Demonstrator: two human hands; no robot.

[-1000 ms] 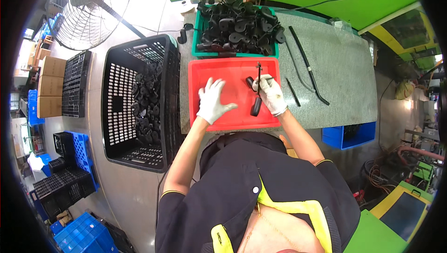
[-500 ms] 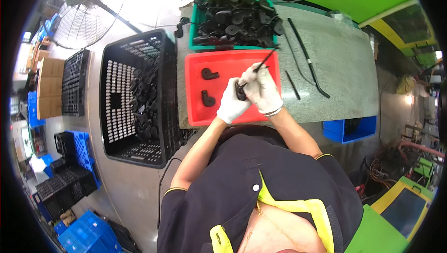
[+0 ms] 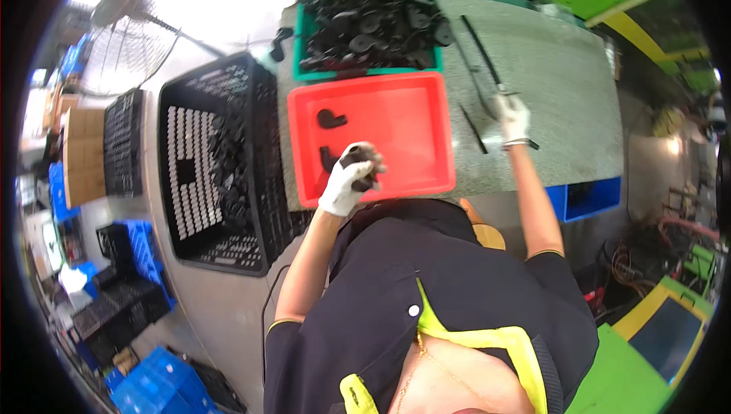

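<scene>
My left hand [image 3: 347,181], in a white glove, is closed around a small black moulded part [image 3: 361,164] above the red tray [image 3: 411,132]. Inside the tray, a black hooked part [image 3: 330,118] with a rounded end lies at the left. A similar part [image 3: 328,158] below it is partly covered by my left hand. Over on the grey table, my gloved right hand [image 3: 512,118] is on a long black bar [image 3: 481,50]. Blur hides whether its fingers grip the bar or a thin dark tool. A short thin black rod [image 3: 474,129] lies between this hand and the tray.
Behind the red tray, a green bin [image 3: 304,33] is heaped with black parts. At the left stands a large black crate [image 3: 199,163] holding more of them. A blue box [image 3: 557,199] sits below the table's right front edge. A fan [image 3: 126,33] stands far left.
My hands have parted. The right has moved from over the tray to the bar on the table; the left has shifted left and nearer, keeping the black part. The view has shifted slightly.
</scene>
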